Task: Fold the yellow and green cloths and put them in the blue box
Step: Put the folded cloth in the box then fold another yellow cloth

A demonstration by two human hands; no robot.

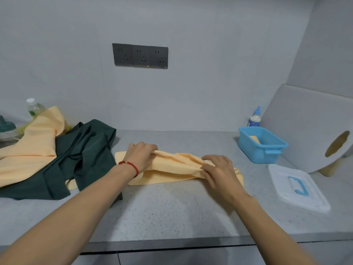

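A yellow cloth (175, 165) lies bunched lengthwise across the middle of the grey counter. My left hand (141, 155) pinches its upper left edge. My right hand (215, 169) pinches the cloth near its right end. A dark green cloth (84, 150) lies crumpled to the left, partly under another yellow cloth (34, 146). The blue box (261, 144) stands open at the back right, and a folded yellow piece (255, 139) shows inside it.
The box's white lid (298, 188) with a blue handle lies flat at the right. A large paper roll (313, 131) stands behind it. A small blue-capped bottle (255, 117) is by the wall. A plastic bottle (34, 108) stands at the far left.
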